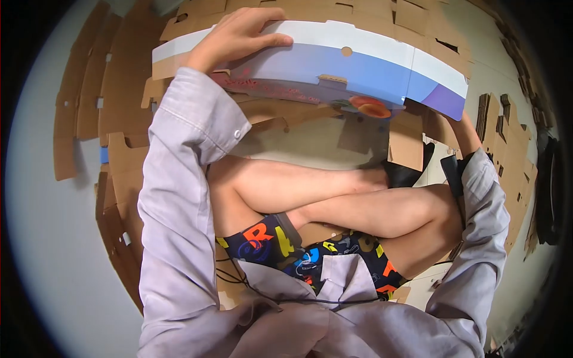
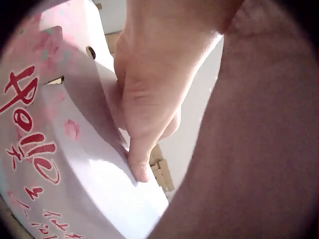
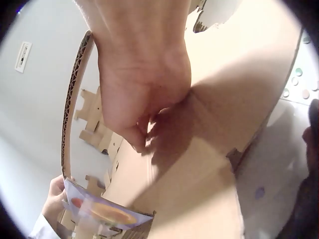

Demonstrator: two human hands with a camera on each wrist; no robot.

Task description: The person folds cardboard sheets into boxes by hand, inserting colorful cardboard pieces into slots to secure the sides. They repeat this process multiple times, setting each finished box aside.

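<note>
printed carton (image 1: 310, 62): showing smooth, faintly glossy paper | its unprinted face (image 3: 184, 189): showing matt cardboard | its cut edge (image 3: 70, 99): baring rough corrugated fluting | flattened cardboard sheets (image 1: 131, 65), far left: looking matt, papery | left shirt sleeve (image 1: 179, 209): creasing as matt cloth | sleeve button (image 1: 237, 133): gleaming like smooth plastic | patterned shorts (image 1: 262, 241), near: looking like matt printed fabric

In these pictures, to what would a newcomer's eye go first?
Probably to the blue and white printed carton across the top of the head view, its upper edge gripped by the left hand. Next, the bright patterned shorts at that view's lower middle. In the left wrist view, large red lettering runs down the left side.
</note>
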